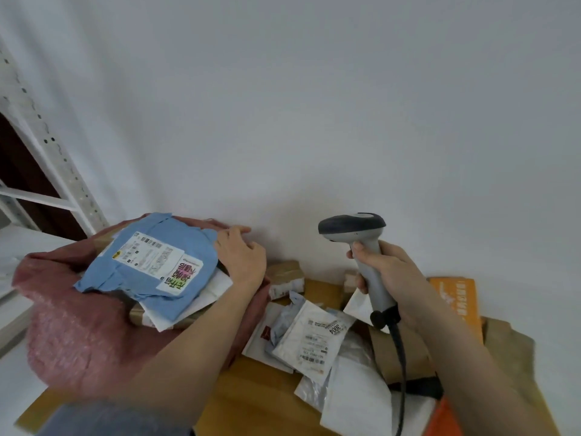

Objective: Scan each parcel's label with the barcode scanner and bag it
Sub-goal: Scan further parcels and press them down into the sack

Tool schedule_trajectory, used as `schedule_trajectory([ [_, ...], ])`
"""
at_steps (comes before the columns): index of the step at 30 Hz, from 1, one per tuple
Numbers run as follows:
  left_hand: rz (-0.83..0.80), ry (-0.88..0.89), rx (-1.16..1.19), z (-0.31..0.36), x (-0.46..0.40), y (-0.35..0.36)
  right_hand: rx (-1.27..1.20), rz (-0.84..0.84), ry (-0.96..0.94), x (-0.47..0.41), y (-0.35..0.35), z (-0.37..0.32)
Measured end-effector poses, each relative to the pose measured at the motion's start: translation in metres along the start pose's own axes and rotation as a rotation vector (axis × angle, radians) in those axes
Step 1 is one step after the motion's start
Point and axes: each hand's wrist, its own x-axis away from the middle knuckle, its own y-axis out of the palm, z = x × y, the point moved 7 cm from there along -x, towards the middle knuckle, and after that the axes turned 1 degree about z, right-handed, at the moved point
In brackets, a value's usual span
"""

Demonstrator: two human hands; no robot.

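Note:
A blue parcel (147, 262) with a white label and a coloured sticker lies on top of other parcels inside a pink woven bag (78, 328) at the left. My left hand (243, 256) rests at the blue parcel's right edge, over the bag's mouth, fingers loosely bent; whether it pinches anything is not visible. My right hand (382, 275) grips the handle of a grey barcode scanner (355, 231), held upright, its dark head pointing left toward the bag. The scanner's black cable (399, 357) hangs down.
Several loose parcels lie on the wooden table (257, 401): a white mailer (311, 338) with a label, a brown taped box (286, 275), an orange box (456, 297), brown paper parcels at the right. A white metal shelf frame (41, 152) stands at the far left. A white wall is behind.

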Motion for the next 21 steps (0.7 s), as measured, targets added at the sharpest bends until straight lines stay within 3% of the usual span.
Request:
schedule_trajectory([
  [6, -0.196, 0.059, 0.105, 0.006, 0.059, 0.064, 0.003, 0.037, 0.056, -0.004, -0.054, 0.029],
  [15, -0.872, -0.444, -0.244, -0.105, 0.132, 0.153, -0.037, 0.093, 0.222, -0.016, -0.078, 0.083],
  [21, -0.908, -0.476, -0.350, -0.154, 0.136, 0.185, -0.008, 0.177, 0.296, -0.034, -0.082, 0.109],
])
